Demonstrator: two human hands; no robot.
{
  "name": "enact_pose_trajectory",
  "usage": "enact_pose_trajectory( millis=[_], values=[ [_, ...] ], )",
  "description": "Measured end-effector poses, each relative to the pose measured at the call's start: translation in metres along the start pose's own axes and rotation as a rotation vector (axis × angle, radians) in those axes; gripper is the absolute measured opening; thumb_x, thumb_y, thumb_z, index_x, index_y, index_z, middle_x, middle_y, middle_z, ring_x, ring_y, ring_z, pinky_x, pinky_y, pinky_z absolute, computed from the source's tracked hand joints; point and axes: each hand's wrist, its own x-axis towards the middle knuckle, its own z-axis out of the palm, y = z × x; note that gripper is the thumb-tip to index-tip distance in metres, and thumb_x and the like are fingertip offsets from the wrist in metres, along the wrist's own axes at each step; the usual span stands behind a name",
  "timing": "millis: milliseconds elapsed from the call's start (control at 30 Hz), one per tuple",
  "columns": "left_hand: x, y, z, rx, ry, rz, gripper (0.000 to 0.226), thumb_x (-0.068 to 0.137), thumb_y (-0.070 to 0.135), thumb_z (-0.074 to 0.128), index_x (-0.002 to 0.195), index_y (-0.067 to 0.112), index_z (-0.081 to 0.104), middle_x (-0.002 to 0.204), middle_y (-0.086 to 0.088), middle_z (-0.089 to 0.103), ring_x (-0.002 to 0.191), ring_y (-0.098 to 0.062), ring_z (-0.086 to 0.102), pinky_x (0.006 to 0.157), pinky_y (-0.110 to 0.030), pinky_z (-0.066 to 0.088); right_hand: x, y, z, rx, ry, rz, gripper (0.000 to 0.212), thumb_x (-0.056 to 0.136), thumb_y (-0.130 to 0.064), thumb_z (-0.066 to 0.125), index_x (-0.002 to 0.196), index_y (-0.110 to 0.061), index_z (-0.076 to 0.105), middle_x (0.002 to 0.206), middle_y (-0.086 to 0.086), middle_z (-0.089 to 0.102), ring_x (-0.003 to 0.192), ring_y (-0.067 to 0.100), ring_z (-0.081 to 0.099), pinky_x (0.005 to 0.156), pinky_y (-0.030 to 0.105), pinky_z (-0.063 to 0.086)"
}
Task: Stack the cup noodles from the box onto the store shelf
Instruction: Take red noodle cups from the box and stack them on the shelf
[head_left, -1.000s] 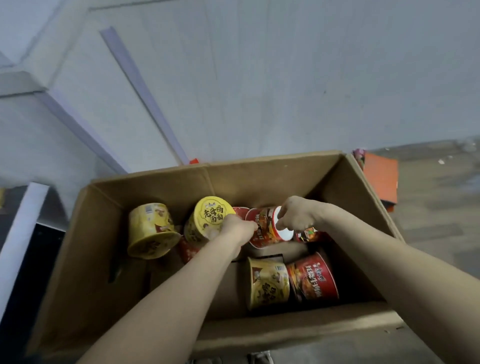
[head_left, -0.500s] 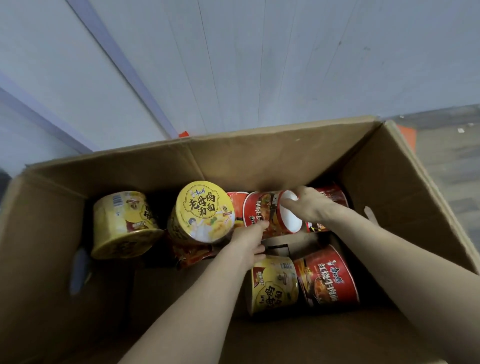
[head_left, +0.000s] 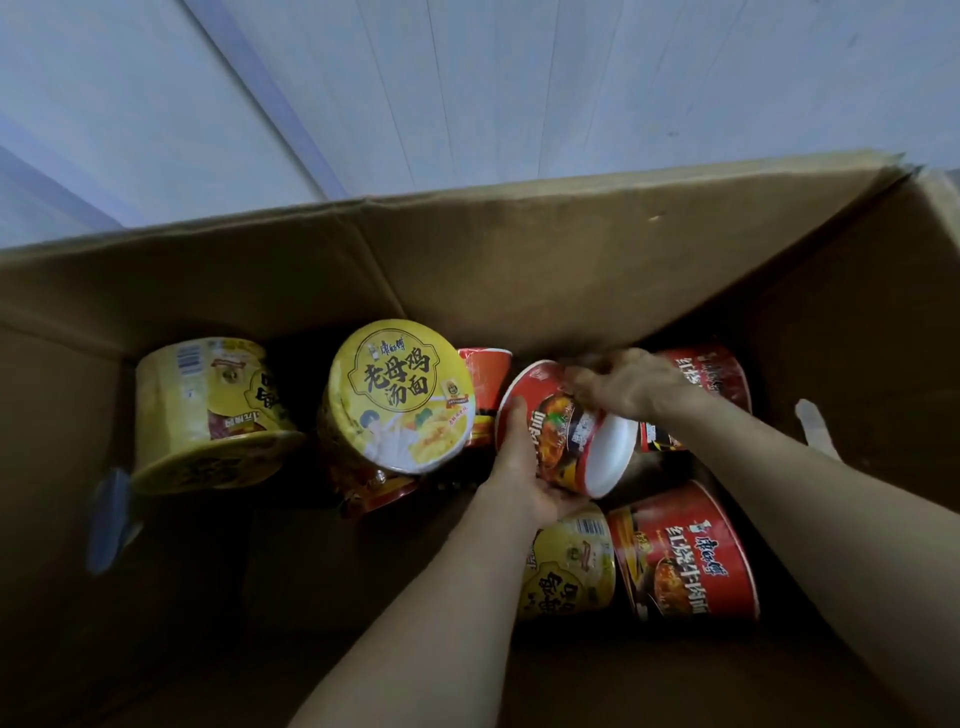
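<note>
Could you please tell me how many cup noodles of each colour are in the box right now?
Yellow: 3, left yellow cup, yellow cup showing its lid, near yellow cup.
Red: 4, held red cup, red cup behind it, far right red cup, near right red cup.
Total: 7; a reddish thing under the lid-showing cup is too hidden to count.

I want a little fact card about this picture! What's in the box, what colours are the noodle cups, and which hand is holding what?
container: cardboard box, top open
held item: red cup, lying on its side, white bottom showing
left hand: cradles the red cup from below
right hand: grips the same cup from above, blurred
yellow cups: three in the box, one with its lid facing the camera
other red cups: at least three in the box
</note>
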Motion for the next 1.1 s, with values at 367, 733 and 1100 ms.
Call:
enact_pose_trajectory(
  millis=[367, 733, 1100],
  values=[
    [-0.026, -0.004, -0.005, 0.151, -0.044, -0.046, 0.083, 0.062, 0.065, 0.078, 0.123, 0.012, 0.058, 0.106, -0.02, 0.071, 0.101, -0.037, 0.066, 0.096, -0.055, 0.048, -0.035, -0.005, -0.025, 0.059, -0.324, 0.027, 0.062, 0.085, -0.062, 0.052, 0.125, -0.015, 0.051, 0.13, 0.011, 0.052, 0.11, 0.032, 0.058, 0.088, 0.04, 0.055],
    [-0.145, 0.006, 0.001, 0.325, -0.145, 0.173, 0.074, 0.064, 0.062, 0.077, 0.12, 0.017, 0.059, 0.107, -0.011, 0.069, 0.097, -0.029, 0.067, 0.082, -0.05, 0.055, -0.119, -0.029, -0.104, 0.211, -0.462, -0.069, 0.074, 0.064, -0.08, 0.056, 0.109, -0.021, 0.067, 0.101, 0.004, 0.073, 0.094, 0.024, 0.07, 0.082, 0.045, 0.058],
    [-0.317, 0.067, -0.088, 0.18, -0.218, 0.682, 0.08, 0.061, 0.048, 0.081, 0.128, 0.016, 0.052, 0.12, -0.011, 0.066, 0.11, -0.029, 0.063, 0.093, -0.052, 0.05, -0.209, -0.189, -0.162, 0.401, -0.407, -0.624, 0.058, 0.07, -0.047, 0.064, 0.121, -0.021, 0.054, 0.109, 0.007, 0.071, 0.105, 0.028, 0.066, 0.098, 0.045, 0.049]
  ],
)
